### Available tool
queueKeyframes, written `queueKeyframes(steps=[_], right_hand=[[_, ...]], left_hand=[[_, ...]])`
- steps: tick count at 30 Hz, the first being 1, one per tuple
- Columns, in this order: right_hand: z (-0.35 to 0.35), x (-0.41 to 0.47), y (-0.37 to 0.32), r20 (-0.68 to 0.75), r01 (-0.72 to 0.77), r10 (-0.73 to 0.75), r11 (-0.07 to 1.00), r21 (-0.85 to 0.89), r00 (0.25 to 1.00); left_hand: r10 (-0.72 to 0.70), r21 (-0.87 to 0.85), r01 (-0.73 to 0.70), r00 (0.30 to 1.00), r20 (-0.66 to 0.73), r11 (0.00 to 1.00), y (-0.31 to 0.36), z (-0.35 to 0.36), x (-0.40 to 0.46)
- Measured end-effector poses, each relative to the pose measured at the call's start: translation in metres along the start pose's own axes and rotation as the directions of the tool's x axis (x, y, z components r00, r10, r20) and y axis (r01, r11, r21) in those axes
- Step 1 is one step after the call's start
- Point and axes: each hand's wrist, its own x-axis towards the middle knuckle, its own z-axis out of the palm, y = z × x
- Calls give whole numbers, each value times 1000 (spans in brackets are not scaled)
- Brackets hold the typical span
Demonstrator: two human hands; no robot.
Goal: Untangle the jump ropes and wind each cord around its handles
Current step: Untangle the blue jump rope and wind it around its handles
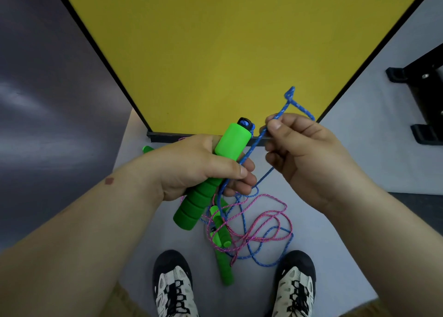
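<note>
My left hand (203, 165) grips a green foam handle (211, 175) with a black and blue cap at its top end. From that cap a blue cord (254, 149) runs down past the handle. My right hand (299, 149) pinches a loop of this blue cord between thumb and forefinger, and the loop sticks up to a small knot (290, 94). Below my hands, the blue cord and a pink cord (261, 221) lie tangled on the floor around more green handles (220, 240). Another green handle end (147, 149) peeks out behind my left wrist.
A yellow panel (227, 53) with a black frame stands straight ahead. My two shoes (175, 285) flank the tangle on the pale grey floor (347, 168). Black equipment feet (422, 101) sit at the right edge.
</note>
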Motion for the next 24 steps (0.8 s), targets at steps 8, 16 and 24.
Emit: queueKeyframes(steps=[8,16,24], right_hand=[[0,0,0,-8,-26,27,997,69,1000],[1,-1,0,58,-31,33,999,-33,998],[-6,4,-5,-141,89,-79,994,69,987]], left_hand=[[-6,29,6,1000,-2,1000,0,1,0],[-22,-3,22,1000,-10,1000,1,2,-1],[-26,26,26,1000,3,999,0,1,-1]])
